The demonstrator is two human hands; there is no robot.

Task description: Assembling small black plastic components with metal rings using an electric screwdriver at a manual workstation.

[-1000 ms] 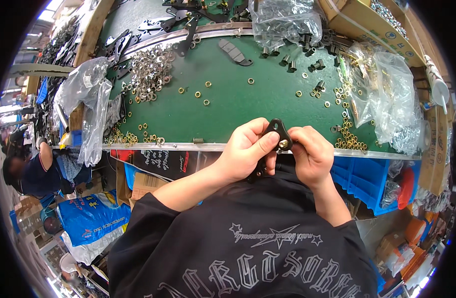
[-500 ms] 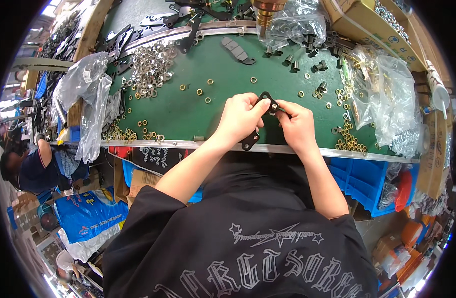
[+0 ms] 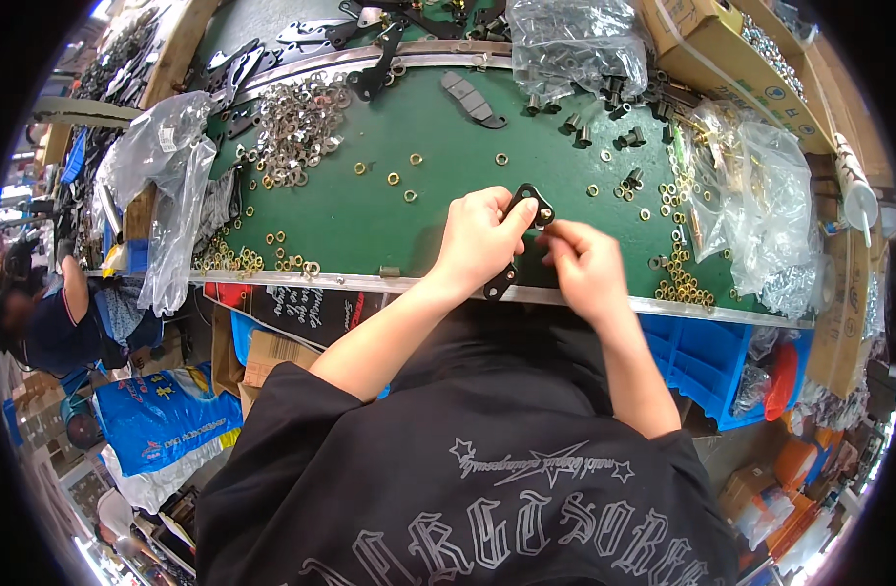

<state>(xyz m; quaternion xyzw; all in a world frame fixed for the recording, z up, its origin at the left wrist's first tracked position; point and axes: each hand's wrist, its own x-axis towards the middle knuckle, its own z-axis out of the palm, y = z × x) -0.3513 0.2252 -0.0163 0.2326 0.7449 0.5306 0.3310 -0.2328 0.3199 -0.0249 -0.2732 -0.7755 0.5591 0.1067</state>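
A flat black metal bracket [image 3: 536, 195] with several holes stands tilted over the front edge of the green bench. My left hand [image 3: 482, 234] is closed round its middle, the thumb pressed on the upper part and the lower end showing below the fingers. A small bright metal piece sits in a hole near the bracket's upper right corner. Close beside that corner is my right hand [image 3: 586, 266], its fingers curled and slightly blurred. Whether anything small is between its fingertips is hidden.
Washers [image 3: 296, 127] are heaped at the left, brass-coloured rings [image 3: 684, 285] at the right front. A grey brake pad [image 3: 472, 100] lies farther back, near dark bushings [image 3: 583, 135] and clear plastic bags [image 3: 580, 49]. A cardboard box [image 3: 721, 59] stands at the far right.
My right hand has drawn slightly down and to the right, its fingertips moving from the bracket's upper corner. My left hand still holds the bracket, which has shifted slightly right.
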